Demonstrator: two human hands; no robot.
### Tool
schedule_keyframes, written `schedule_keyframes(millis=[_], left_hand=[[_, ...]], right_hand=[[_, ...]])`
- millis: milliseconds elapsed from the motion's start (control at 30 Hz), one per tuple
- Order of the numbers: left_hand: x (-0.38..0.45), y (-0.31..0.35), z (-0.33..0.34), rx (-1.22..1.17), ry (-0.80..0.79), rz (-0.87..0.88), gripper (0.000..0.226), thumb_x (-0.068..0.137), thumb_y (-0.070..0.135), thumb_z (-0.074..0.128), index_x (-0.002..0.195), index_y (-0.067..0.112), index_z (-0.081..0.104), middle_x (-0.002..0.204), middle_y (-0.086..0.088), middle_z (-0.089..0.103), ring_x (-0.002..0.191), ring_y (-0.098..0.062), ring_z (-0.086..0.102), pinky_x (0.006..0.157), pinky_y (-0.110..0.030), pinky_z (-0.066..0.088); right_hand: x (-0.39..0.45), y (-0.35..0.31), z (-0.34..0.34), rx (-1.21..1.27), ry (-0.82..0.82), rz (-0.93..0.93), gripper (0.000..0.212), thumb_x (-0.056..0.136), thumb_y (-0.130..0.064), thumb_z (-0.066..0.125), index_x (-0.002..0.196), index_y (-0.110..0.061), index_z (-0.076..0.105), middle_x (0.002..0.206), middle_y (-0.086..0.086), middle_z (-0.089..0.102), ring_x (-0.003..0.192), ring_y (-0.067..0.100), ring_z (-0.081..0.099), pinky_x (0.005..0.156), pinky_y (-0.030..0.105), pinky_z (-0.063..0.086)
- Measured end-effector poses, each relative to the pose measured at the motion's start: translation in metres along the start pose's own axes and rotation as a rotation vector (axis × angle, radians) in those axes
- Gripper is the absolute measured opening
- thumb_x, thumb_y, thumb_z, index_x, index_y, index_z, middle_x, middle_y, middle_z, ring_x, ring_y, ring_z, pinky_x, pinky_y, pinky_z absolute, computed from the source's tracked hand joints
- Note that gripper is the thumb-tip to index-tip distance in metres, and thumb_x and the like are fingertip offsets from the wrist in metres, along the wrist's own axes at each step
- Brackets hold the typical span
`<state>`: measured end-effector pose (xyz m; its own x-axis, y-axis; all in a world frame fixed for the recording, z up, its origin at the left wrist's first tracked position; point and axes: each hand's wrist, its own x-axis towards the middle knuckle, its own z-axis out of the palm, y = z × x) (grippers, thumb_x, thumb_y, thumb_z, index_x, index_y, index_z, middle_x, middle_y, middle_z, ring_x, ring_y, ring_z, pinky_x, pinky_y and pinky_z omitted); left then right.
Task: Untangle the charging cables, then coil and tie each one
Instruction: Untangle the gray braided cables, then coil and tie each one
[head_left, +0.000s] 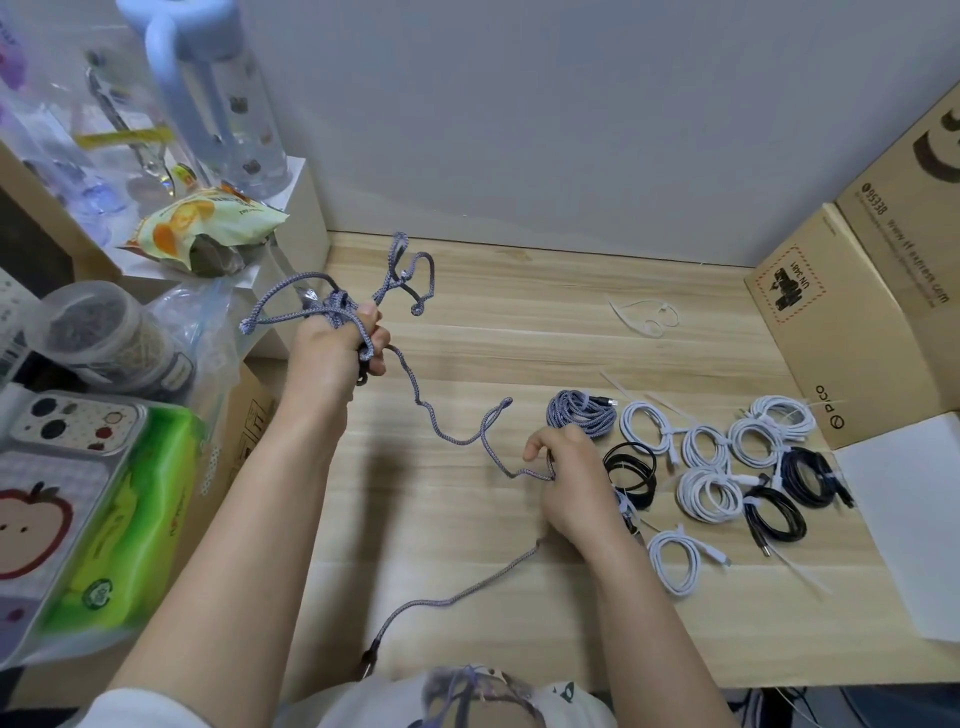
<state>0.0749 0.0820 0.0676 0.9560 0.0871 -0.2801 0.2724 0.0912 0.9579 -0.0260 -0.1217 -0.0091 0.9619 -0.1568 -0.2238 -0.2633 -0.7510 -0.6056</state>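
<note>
Clenching the braided cable (415, 387), left hand (332, 348) and right hand (566, 478) grip it; box (852, 364) reads "PICO".

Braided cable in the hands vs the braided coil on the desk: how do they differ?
The loose braided cable is uncoiled, bunched in a tangle at the left hand and running to the right hand; the braided coil is wound in a neat ring. The loose cable is held up off the wooden desk; the coil lies flat on it, untouched. Both share the same blue-grey braid.
</note>
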Motion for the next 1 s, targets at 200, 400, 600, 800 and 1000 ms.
schedule_keyframes(millis=[200, 400, 600, 800, 1000], left_hand=[[-0.018, 0.001, 0.015, 0.113, -0.073, 0.101, 0.033, 0.096, 0.012, 0.047, 0.064, 0.012, 0.051, 0.043, 0.008, 0.048, 0.040, -0.002, 0.037, 0.043, -0.015, 0.025], [-0.049, 0.000, 0.039, 0.113, -0.278, 0.228, 0.024, 0.087, 0.022, 0.063, 0.064, 0.017, 0.058, 0.052, -0.001, 0.050, 0.044, -0.004, 0.045, 0.046, -0.013, 0.035], [-0.044, 0.003, 0.036, 0.084, -0.214, 0.238, 0.030, 0.090, 0.002, 0.058, 0.068, 0.021, 0.066, 0.062, 0.005, 0.069, 0.048, -0.003, 0.051, 0.049, -0.012, 0.039], [-0.036, 0.007, 0.022, 0.260, -0.155, 0.345, 0.014, 0.089, 0.004, 0.059, 0.078, 0.005, 0.066, 0.052, 0.015, 0.062, 0.044, -0.001, 0.041, 0.049, -0.011, 0.034], [-0.038, -0.003, 0.030, 0.533, -0.245, 0.399, 0.018, 0.086, 0.013, 0.066, 0.072, 0.023, 0.059, 0.069, 0.011, 0.070, 0.059, 0.008, 0.049, 0.061, -0.022, 0.038]], right_hand=[[-0.002, -0.030, -0.002, 0.142, 0.121, -0.091, 0.029, 0.073, -0.011, 0.065, 0.095, -0.028, 0.062, 0.109, -0.011, 0.045, 0.114, 0.014, 0.042, 0.104, 0.036, 0.028], [-0.013, -0.087, -0.016, 0.750, 0.010, -0.219, 0.051, 0.073, -0.019, 0.070, 0.112, -0.039, 0.043, 0.110, -0.031, 0.055, 0.108, -0.014, 0.050, 0.096, 0.012, 0.037], [-0.012, -0.078, -0.022, 0.948, 0.068, -0.073, 0.014, 0.097, -0.011, 0.046, 0.093, -0.014, 0.059, 0.049, -0.013, 0.052, 0.052, 0.007, 0.055, 0.058, 0.025, 0.042], [-0.006, -0.048, -0.026, 0.662, 0.168, 0.141, 0.030, 0.093, -0.006, 0.053, 0.081, -0.030, 0.066, 0.075, -0.010, 0.065, 0.069, 0.009, 0.056, 0.072, 0.025, 0.044], [-0.013, -0.079, -0.050, 0.877, 0.400, -0.062, 0.018, 0.085, -0.006, 0.066, 0.085, -0.024, 0.062, 0.083, -0.003, 0.063, 0.077, 0.007, 0.058, 0.073, 0.018, 0.046]])
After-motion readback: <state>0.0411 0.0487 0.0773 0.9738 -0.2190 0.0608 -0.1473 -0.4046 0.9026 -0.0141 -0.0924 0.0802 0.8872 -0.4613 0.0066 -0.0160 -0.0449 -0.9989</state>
